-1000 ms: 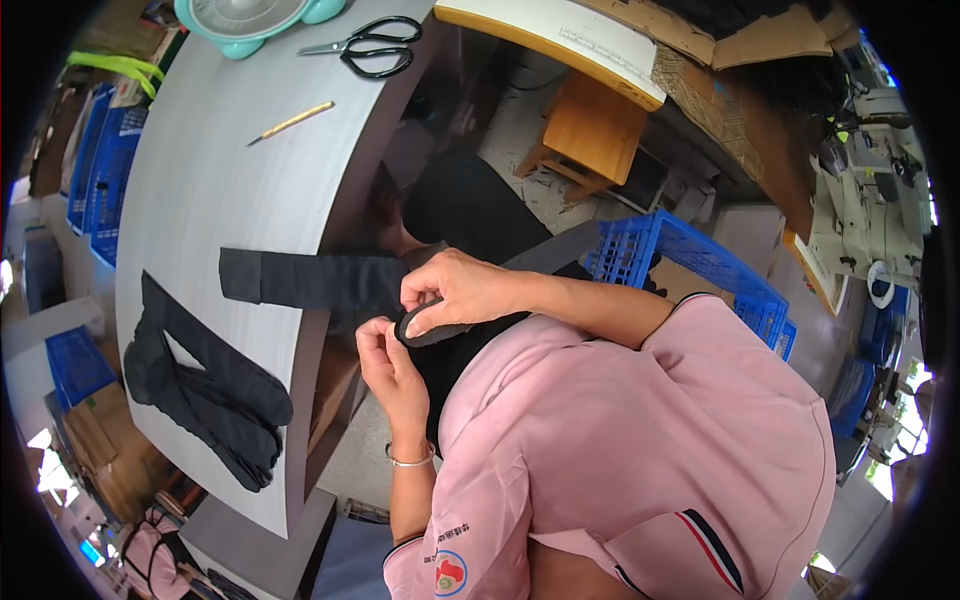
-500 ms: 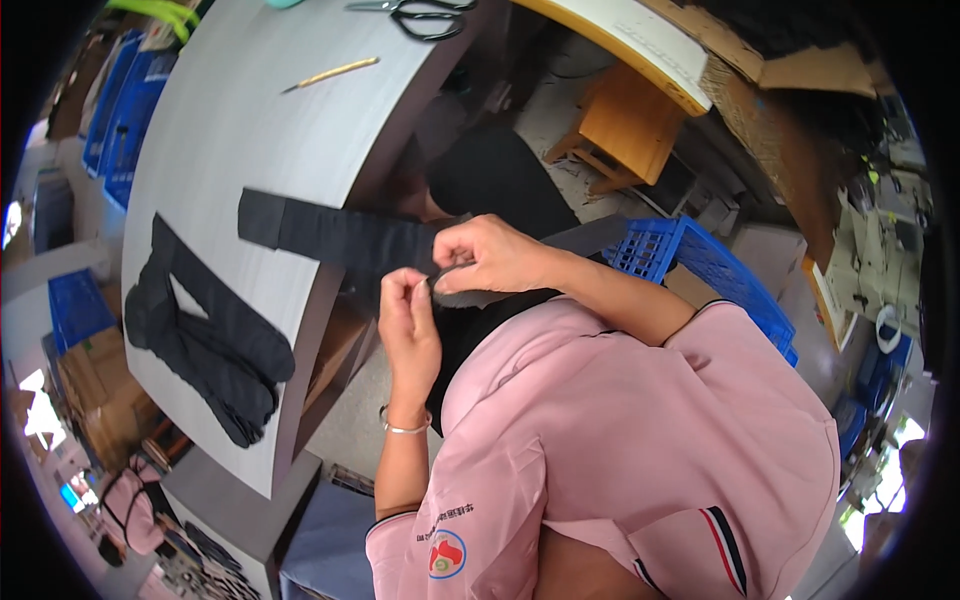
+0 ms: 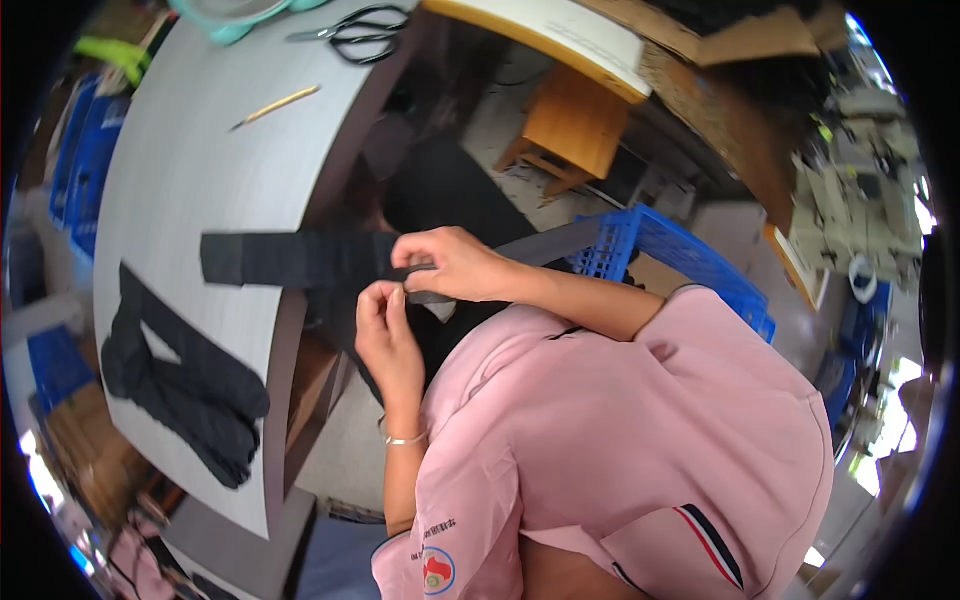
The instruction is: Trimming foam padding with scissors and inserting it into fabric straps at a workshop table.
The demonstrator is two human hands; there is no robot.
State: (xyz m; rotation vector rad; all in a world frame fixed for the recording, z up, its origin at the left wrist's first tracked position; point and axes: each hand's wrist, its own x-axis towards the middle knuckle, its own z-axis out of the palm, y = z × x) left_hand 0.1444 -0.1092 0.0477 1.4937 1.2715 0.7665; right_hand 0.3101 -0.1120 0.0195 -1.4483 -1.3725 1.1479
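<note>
A long black fabric strip (image 3: pixel 270 260) runs from the table's near side across its edge to my hands. My left hand (image 3: pixel 388 340), with a bracelet at the wrist, is closed, thumb and fingers pinching the strip's dark edge. Just above it, my right hand (image 3: pixel 452 264) is also closed, its bent fingers gripping the same strip. Fingertips of both hands almost meet. More dark cloth hangs below them over my lap, and its folds are partly hidden by my hands. A folded black fabric piece (image 3: pixel 190 400) lies on the grey table (image 3: pixel 200 180) to the left.
Scissors (image 3: pixel 365 35) with black handles, a thin wooden-handled tool (image 3: pixel 275 106) and a teal container (image 3: pixel 235 15) lie on the table's far part. A wooden stool (image 3: pixel 570 125) stands beyond. A blue plastic crate (image 3: pixel 690 260) is at my right.
The view has shifted, so the table and its things sit further left and lower. Both hands stay close together on the strip, with slightly altered finger positions.
</note>
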